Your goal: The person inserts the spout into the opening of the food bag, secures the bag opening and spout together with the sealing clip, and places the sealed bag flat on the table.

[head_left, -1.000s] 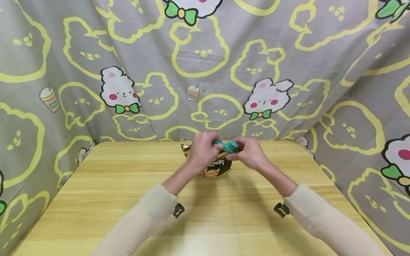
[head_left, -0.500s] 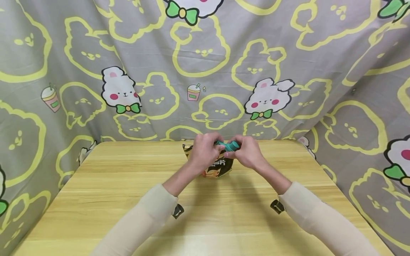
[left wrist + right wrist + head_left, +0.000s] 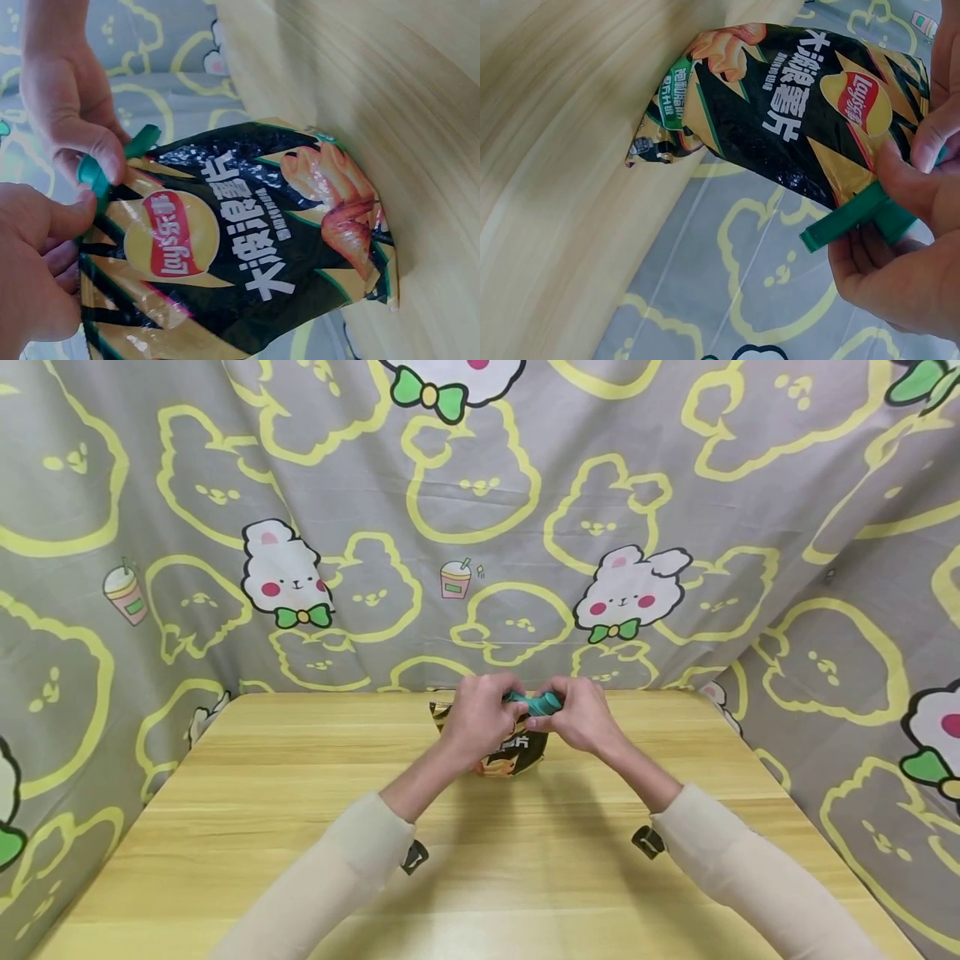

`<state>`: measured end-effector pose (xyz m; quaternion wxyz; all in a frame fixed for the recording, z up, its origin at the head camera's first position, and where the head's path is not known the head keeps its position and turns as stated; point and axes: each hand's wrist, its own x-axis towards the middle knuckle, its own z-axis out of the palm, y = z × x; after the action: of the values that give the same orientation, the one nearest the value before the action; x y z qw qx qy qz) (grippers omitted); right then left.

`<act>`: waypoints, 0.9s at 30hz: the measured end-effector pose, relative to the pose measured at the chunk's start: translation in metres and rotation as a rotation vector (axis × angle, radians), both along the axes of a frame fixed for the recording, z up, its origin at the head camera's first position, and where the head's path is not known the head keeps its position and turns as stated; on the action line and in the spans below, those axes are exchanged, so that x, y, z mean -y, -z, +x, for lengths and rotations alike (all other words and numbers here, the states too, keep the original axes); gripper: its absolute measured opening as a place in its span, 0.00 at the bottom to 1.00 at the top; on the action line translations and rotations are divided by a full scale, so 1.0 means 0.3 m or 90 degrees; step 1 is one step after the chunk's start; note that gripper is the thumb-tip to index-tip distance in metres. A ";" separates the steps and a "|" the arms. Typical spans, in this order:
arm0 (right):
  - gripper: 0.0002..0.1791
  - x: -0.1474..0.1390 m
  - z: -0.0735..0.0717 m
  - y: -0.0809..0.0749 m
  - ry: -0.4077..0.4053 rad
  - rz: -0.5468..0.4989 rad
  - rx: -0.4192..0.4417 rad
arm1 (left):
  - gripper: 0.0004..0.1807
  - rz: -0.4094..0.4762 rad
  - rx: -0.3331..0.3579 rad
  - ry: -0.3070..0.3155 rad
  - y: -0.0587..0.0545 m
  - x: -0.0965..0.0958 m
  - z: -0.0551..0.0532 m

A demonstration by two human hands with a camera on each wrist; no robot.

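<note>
A black and gold Lay's potato chip bag [image 3: 195, 240] stands on the table, its top edge between the hands. Across a top corner of the bag lies a green bag clip [image 3: 855, 217] with a round capped spout [image 3: 552, 701]. My right hand [image 3: 581, 717] grips the clip at the spout, thumb in front and fingers behind. My left hand [image 3: 480, 718] pinches the other end of the clip together with the bag's top. In the head view the left hand covers much of the bag's left half.
The wooden table [image 3: 315, 843] reaches back to a grey curtain [image 3: 360, 485] printed with yellow outlines and white rabbits. Dark wrist-camera mounts [image 3: 414, 857] hang under both sleeves.
My right hand has closed in on the clip and shifted slightly left; the spout has tipped over to the right. The left hand keeps its hold and the bag stays in place.
</note>
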<state>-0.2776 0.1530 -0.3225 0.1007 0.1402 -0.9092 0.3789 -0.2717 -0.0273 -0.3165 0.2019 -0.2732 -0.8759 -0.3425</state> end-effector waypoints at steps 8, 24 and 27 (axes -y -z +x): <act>0.19 -0.019 0.001 -0.014 -0.027 0.011 0.063 | 0.04 -0.033 0.045 0.018 -0.028 0.020 0.017; 0.24 -0.132 0.021 0.019 -0.035 0.025 0.099 | 0.22 -0.157 0.075 -0.060 -0.058 0.188 0.080; 0.23 -0.151 0.026 0.034 -0.022 0.031 0.106 | 0.24 -0.174 0.090 -0.064 -0.051 0.238 0.085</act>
<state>-0.2698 0.1982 -0.3328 0.0146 0.1259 -0.9208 0.3688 -0.2462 -0.0987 -0.3012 0.1177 -0.2294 -0.9390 -0.2277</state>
